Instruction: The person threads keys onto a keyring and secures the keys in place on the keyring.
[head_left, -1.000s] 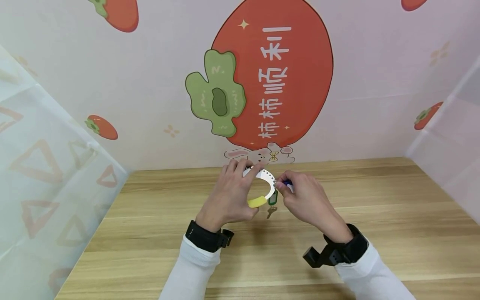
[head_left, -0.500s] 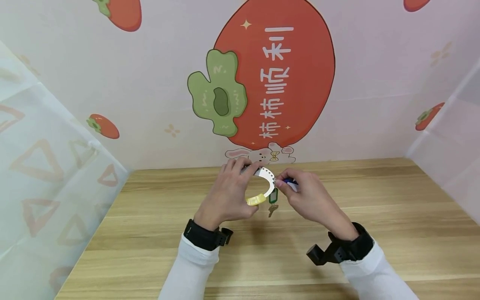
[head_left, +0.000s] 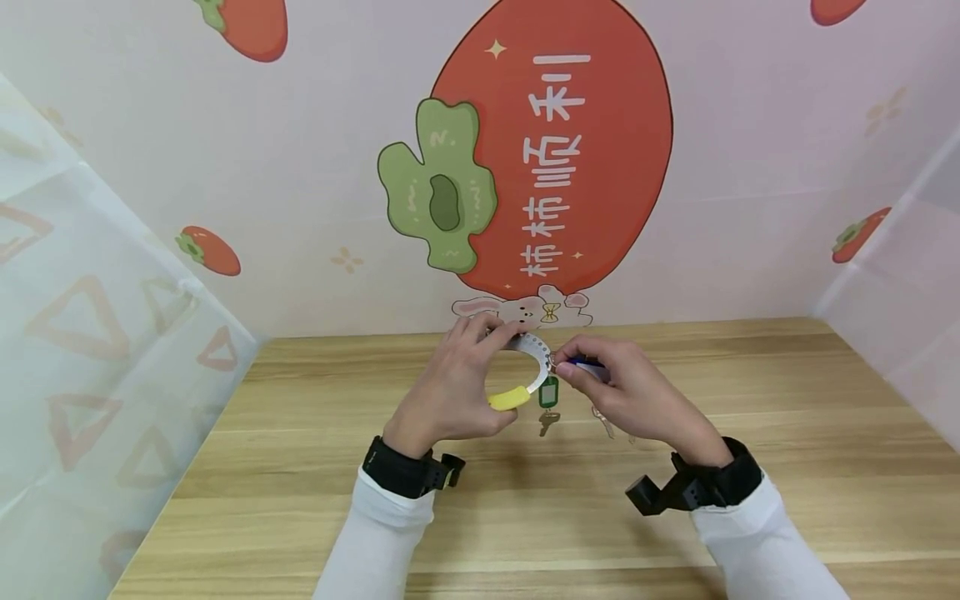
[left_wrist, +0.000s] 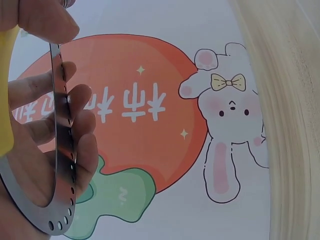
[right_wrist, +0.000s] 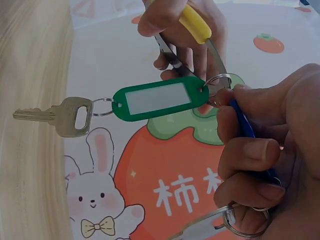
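Observation:
My left hand (head_left: 453, 387) grips a curved metal plate (head_left: 537, 350) with a row of holes and a yellow sleeve (head_left: 510, 398). In the right wrist view a green key tag (right_wrist: 160, 97) hangs by a split ring (right_wrist: 219, 80) at the plate's edge, with a brass key (right_wrist: 65, 117) on its other end. My right hand (head_left: 633, 396) pinches near that ring, its fingers curled round a blue tag (right_wrist: 243, 122). Below those fingers, another ring (right_wrist: 250, 230) carries a silvery key (right_wrist: 202, 227). Whether the blue tag's ring is on the plate cannot be told.
Both hands are above a wooden table (head_left: 517, 517). Behind it stands a pale printed backdrop (head_left: 300, 167) with a large red fruit and a rabbit, and printed sheets (head_left: 82, 333) flank both sides.
My right hand has shifted slightly right and turned, and keys now show beneath it. The green tag faces the head view more squarely. My left hand keeps its grip on the plate.

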